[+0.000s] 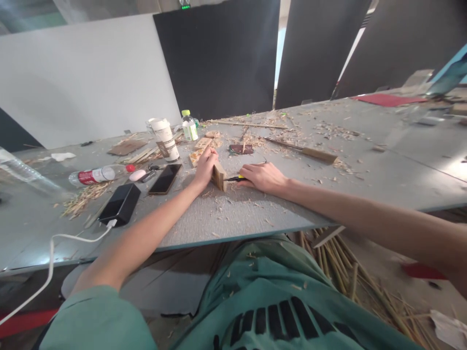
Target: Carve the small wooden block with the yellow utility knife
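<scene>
A small wooden block (219, 176) stands on its edge on the grey table (233, 214), among wood shavings. My left hand (205, 166) is closed around the block's left side and steadies it. My right hand (263, 177) is closed on a small knife with a black and yellow handle (233, 179), whose tip meets the block's right face.
Left of the block lie a dark phone (165, 179), a black power bank (120, 203) with a white cable, a lying bottle (98, 174), a paper cup (165, 139) and a small green-capped bottle (189, 125). A long wooden-handled tool (302, 150) lies behind. Bamboo sticks (346, 272) lie on the floor.
</scene>
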The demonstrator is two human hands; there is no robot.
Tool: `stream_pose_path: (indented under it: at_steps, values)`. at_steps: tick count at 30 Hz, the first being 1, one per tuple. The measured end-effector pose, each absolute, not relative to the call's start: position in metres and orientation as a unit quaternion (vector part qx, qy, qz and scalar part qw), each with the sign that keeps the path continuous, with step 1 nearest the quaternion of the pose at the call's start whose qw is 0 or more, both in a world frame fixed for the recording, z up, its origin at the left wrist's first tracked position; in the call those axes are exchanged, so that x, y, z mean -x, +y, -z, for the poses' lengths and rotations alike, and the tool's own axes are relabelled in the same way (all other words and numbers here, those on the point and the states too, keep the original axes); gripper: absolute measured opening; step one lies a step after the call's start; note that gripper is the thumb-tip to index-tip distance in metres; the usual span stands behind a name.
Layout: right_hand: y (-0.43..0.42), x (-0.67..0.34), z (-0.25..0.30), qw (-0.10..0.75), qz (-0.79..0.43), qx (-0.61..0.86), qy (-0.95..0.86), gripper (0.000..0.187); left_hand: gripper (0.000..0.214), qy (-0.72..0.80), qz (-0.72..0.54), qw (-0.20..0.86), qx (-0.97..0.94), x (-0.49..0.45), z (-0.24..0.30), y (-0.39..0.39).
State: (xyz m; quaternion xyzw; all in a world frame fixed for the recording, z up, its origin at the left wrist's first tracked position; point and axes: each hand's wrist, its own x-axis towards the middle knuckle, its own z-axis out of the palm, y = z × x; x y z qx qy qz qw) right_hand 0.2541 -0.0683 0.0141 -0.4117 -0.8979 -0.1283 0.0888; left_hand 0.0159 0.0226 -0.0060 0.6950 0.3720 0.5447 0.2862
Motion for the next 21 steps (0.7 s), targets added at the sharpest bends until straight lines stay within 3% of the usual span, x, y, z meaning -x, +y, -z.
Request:
stream_pose_path:
  at_steps: [21]
  values:
    - [-0.0676, -0.2496, -0.0143, 0.063, 0.119, 0.409, -0.902, 0.054, 0.022, 0.398, -0.548, 0.294, -0.675, -0.0151, 0.0068, 0.0245]
